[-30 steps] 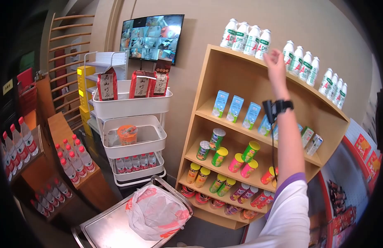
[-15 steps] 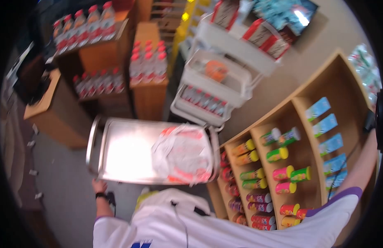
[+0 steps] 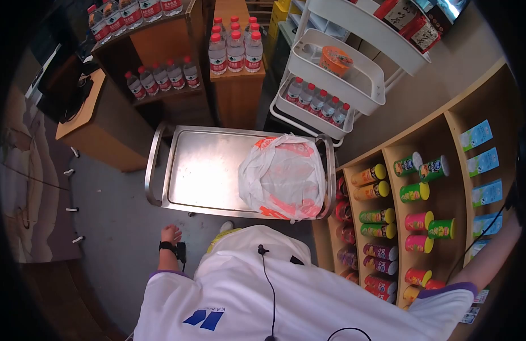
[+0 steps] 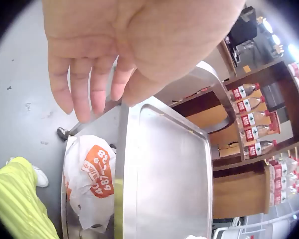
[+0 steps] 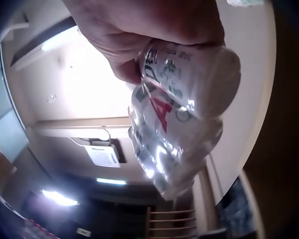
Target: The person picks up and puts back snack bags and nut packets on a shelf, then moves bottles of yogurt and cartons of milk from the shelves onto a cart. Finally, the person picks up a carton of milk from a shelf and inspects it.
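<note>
My right hand [image 5: 154,22] grips a clear-wrapped pack of white drink bottles [image 5: 177,112] with a red letter A on them. The pack hangs below the hand in the right wrist view; in the head view the hand is lost in the dark right edge. My left hand [image 3: 171,234] [image 4: 134,45] is empty, its fingers loosely extended, close beside the steel cart [image 3: 212,165]. A white plastic bag [image 3: 283,179] with orange print lies bunched on the cart's top, at its right end.
Wooden shelves [image 3: 439,119] with snack canisters [image 3: 413,192] and blue cartons [image 3: 483,163] line the right side. A white tiered trolley [image 3: 337,94] stands behind the cart. Water bottles [image 3: 234,51] fill stands at the back. Another bag [image 4: 92,174] sits on the cart's lower level.
The head view has tilted down from the shelf top to the cart. My right hand, earlier reaching among the white bottles, now holds a pack. The left hand has come into view.
</note>
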Tool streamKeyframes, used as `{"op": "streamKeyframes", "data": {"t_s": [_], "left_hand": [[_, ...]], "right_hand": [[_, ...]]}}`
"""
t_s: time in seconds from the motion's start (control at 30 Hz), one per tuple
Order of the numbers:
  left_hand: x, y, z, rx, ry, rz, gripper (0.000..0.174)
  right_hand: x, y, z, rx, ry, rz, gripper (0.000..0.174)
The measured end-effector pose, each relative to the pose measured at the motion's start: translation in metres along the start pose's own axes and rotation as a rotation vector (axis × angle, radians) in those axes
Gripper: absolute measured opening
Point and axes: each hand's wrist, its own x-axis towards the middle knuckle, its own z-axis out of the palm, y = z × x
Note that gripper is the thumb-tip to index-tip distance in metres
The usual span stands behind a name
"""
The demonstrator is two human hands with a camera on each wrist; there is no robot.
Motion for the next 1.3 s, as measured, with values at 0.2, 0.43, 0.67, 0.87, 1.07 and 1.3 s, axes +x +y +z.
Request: {"op": "streamKeyframes", "data": {"t_s": [0.2,0.43,0.67,0.87,1.07,1.3], "left_hand": [[0.006,0.055,0.021,0.223,-0.051,0.268,0.030],[-0.224,0.201,0.109,0.462,-0.728,1.032,0.066],[-0.237,0.230,0.104,1.079,-0.967,1.077,0.074],[-0.193,0.231,0.111,0.973,-0.788,1.230,0.048],[-0.110,0.263,0.132,1.195,-0.443,1.145,0.046],[-0.031,0.294,0.146,0.983,0.048,1.023,0.044]], "right_hand": [[-0.187,-0.052,-0.008,0.730,-0.585,0.704,0.048],[-0.369,-0.287,0.006,1.126,-1.239,0.630,0.050],[-0.410,-0.381,0.006,1.461,-1.471,0.683,0.046],[-0.454,-0.398,0.026,1.410,-1.477,0.660,0.055],[-0.492,-0.367,0.000,1.069,-1.433,0.910,0.060],[-0.575,-0.281,-0.129,0.593,-1.287,1.716,0.043]]}}
